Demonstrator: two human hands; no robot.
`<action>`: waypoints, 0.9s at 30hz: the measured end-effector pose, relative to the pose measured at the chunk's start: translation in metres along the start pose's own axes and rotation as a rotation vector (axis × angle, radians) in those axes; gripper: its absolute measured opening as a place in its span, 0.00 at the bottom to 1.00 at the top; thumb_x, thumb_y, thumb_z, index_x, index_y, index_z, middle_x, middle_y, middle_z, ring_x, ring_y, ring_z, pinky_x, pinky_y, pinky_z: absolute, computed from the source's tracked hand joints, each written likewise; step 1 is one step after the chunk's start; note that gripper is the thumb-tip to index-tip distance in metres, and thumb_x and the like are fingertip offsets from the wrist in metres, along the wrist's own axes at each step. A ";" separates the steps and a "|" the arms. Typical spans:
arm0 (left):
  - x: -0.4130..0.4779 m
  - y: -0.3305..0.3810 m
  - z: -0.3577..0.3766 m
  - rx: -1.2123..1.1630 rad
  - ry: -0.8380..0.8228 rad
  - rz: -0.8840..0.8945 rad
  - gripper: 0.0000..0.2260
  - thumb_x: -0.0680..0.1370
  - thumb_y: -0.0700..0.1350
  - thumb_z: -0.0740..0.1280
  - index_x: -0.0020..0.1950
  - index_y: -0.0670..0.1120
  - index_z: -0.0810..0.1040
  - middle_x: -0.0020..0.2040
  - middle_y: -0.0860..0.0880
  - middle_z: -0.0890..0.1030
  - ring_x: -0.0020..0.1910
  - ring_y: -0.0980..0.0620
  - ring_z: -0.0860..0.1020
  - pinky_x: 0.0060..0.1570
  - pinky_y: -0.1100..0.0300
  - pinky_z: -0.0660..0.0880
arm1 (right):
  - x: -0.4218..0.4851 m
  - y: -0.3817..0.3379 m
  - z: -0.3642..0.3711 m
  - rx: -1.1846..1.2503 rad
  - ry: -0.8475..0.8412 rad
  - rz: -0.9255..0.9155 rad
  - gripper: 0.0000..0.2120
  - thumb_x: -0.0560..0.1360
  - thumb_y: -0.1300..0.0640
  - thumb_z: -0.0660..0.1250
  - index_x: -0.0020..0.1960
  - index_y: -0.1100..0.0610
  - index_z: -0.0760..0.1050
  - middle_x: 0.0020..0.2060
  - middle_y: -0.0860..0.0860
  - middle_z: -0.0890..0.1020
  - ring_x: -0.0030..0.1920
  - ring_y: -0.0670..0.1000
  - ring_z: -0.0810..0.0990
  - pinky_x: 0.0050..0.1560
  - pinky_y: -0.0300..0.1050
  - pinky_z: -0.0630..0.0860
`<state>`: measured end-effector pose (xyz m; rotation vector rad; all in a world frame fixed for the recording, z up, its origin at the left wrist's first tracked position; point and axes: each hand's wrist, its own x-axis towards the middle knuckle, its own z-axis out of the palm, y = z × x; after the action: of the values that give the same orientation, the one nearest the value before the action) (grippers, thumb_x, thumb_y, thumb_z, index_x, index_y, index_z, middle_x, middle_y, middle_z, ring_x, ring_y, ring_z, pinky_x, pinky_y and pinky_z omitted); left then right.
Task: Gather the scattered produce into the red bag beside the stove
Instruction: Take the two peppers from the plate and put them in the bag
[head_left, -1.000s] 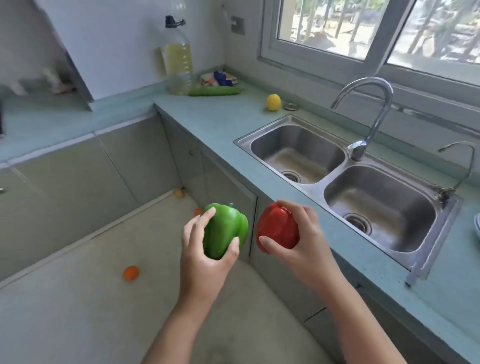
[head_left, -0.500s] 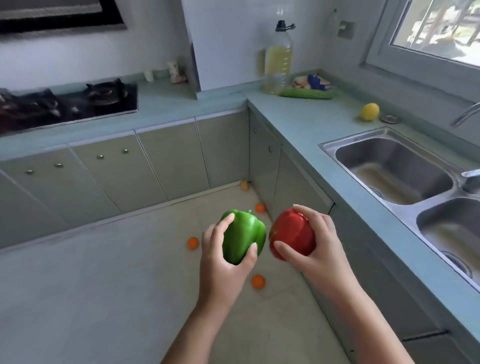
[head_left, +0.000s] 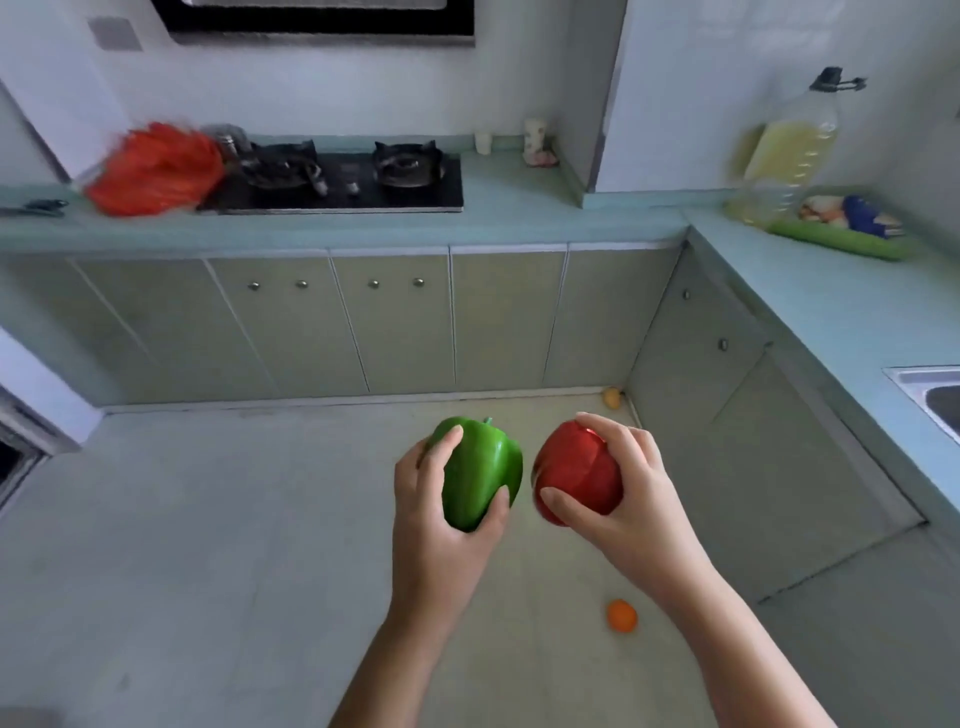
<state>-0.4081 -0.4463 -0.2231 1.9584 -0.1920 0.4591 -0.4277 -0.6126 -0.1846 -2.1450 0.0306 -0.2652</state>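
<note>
My left hand (head_left: 436, 525) grips a green bell pepper (head_left: 480, 470) in front of me, above the floor. Beside it, my right hand (head_left: 623, 499) grips a red bell pepper (head_left: 576, 473). The red bag (head_left: 156, 169) lies crumpled on the counter at the far left, just left of the black gas stove (head_left: 343, 176). A small orange fruit (head_left: 622, 616) lies on the floor below my right forearm. Another small yellow-orange fruit (head_left: 613, 397) rests in the floor corner by the cabinets.
Pale green cabinets (head_left: 395, 322) run under the teal counter (head_left: 519, 213) along the back and right. A big oil bottle (head_left: 789, 150) and a green tray (head_left: 841, 239) stand at the right corner. The sink's edge (head_left: 930, 384) shows at far right.
The view has swung left from the sink toward the stove, bringing the red bag into sight. Both hands keep their peppers and hold them at about the same height.
</note>
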 end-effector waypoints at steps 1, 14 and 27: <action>0.010 -0.011 -0.015 0.009 0.025 -0.009 0.29 0.65 0.51 0.70 0.65 0.54 0.68 0.61 0.50 0.69 0.58 0.72 0.65 0.51 0.81 0.62 | 0.012 -0.010 0.017 0.003 -0.018 -0.021 0.30 0.64 0.54 0.75 0.60 0.39 0.65 0.56 0.43 0.67 0.52 0.28 0.66 0.45 0.18 0.64; 0.095 -0.116 -0.137 0.102 0.200 -0.117 0.29 0.66 0.47 0.71 0.64 0.58 0.67 0.61 0.50 0.69 0.58 0.72 0.66 0.49 0.81 0.63 | 0.111 -0.086 0.180 0.040 -0.241 -0.190 0.30 0.63 0.53 0.75 0.54 0.31 0.62 0.54 0.37 0.66 0.53 0.27 0.65 0.44 0.17 0.63; 0.285 -0.199 -0.145 0.190 0.272 -0.129 0.28 0.65 0.47 0.71 0.63 0.57 0.67 0.61 0.48 0.70 0.57 0.74 0.65 0.50 0.82 0.61 | 0.311 -0.090 0.271 0.091 -0.275 -0.275 0.31 0.63 0.55 0.75 0.57 0.37 0.63 0.54 0.46 0.67 0.52 0.30 0.67 0.45 0.16 0.60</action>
<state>-0.1148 -0.2109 -0.2237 2.0531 0.1567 0.6719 -0.0763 -0.3782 -0.1992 -2.0750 -0.4290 -0.1248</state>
